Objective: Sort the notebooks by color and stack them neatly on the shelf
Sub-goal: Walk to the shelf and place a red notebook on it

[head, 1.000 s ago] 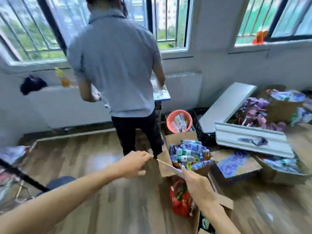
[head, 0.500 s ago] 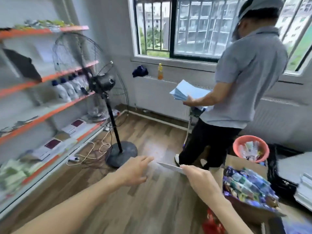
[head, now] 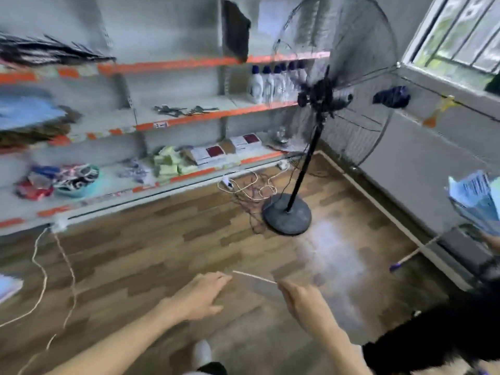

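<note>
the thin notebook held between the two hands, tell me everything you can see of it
The notebook shows almost edge-on: a thin pale line running between the hands, with a faint, blurred greyish face below it. It looks flat and slim, like paper or card; its colour cannot be told. The left hand grips its left end and the right hand its right end, low in the view above the wooden floor. Nothing else touches it.

You get soft daylight from the window [head: 460, 36] at upper right, which lays a pale glare patch on the floor [head: 332, 250]. Motion blur smears the whole picture, worst over the shelf [head: 81, 131] at left. Straight lines bow toward the edges. Shadows are faint and the room looks dim and greyish.
</note>
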### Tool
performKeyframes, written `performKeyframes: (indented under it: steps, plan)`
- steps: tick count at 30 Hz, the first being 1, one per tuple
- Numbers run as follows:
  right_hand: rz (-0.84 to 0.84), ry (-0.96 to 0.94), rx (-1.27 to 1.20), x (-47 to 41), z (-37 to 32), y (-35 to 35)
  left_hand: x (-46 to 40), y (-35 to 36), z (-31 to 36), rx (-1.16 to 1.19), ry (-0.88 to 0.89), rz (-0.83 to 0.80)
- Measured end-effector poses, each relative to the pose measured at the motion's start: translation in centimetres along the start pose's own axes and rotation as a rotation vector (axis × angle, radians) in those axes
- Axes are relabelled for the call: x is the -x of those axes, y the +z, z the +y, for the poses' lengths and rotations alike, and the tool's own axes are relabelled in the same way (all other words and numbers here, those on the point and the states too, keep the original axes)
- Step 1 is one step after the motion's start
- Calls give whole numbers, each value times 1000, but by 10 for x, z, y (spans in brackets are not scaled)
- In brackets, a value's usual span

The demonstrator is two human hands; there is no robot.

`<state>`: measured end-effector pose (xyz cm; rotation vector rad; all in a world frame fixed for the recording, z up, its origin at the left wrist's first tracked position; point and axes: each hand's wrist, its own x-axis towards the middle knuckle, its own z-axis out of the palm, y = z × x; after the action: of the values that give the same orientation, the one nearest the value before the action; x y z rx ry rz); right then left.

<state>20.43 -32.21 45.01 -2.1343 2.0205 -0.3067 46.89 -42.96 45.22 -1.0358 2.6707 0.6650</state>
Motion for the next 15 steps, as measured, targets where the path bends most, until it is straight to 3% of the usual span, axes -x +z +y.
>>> performKeyframes:
  steps: [3, 15]
  plan:
    - [-130, -20, -12, -59, -28, 10, 3, -8, -52, 62, -83, 19]
    - [-158, -176, -96, -287, -103, 55, -11, -101, -263, 226, -354, 144]
